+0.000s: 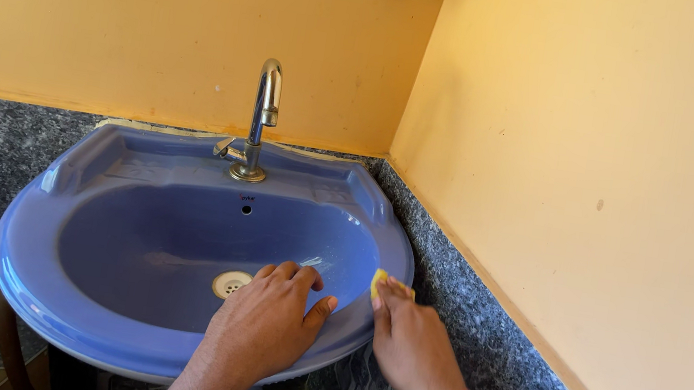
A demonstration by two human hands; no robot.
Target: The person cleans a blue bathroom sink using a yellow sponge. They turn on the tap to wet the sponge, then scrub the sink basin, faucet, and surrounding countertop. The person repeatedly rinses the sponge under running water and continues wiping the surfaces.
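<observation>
A blue wash basin hangs on the wall in front of me, with a metal drain at its bottom. My left hand rests flat on the basin's inner front slope, fingers spread, holding nothing. My right hand presses a small yellow sponge against the basin's right rim. A red band circles my right wrist. A chrome tap stands at the back centre of the basin, above a small overflow hole.
Yellow walls meet in a corner behind the basin, over a band of grey speckled stone. Patterned tiles and a brown pipe lie at the lower left. A drain hose shows beneath the basin.
</observation>
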